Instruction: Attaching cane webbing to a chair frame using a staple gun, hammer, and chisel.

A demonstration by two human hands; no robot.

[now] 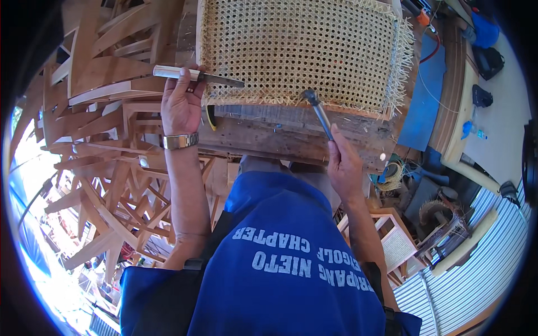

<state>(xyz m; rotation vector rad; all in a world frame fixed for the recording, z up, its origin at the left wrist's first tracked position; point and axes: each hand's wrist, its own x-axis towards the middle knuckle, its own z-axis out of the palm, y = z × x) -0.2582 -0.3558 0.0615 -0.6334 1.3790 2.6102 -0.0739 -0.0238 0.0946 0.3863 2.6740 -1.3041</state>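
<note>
Woven cane webbing with frayed ends lies over a wooden frame on the workbench. My left hand, with a metal watch at the wrist, is closed round the pale handle of a chisel. The chisel's dark blade points right, over the webbing's near left corner. In my right hand, the fingers wrap the handle of a hammer. Its head is at the panel's near edge, right of the chisel and apart from it. I cannot tell whether either tool touches the cane.
Bare wooden chair frames are piled on the left. A yellow-and-black object lies by the panel's near left corner. Cane scraps litter the wooden workbench. Beyond the panel's right side are a blue sheet and a red hose.
</note>
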